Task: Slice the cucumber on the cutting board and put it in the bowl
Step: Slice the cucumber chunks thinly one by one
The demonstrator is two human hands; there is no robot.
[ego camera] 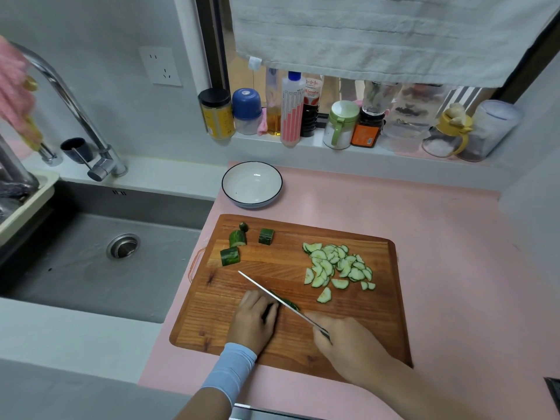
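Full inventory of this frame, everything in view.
cutting board: one, brown wood, on pink countertop
cucumber slices: many, pale green, board's right
cucumber chunks: four, dark green, board's far left
knife: one, steel, over board
cucumber piece: one, dark green, under knife
bowl: one, white, dark rim, behind board
sink: one, grey, left
faucet: one, chrome, over sink
bottles and jars: several, mixed, windowsill
towel: one, white, above windowsill
socket: one, white, wall
left hand: holds cucumber piece
right hand: grips knife
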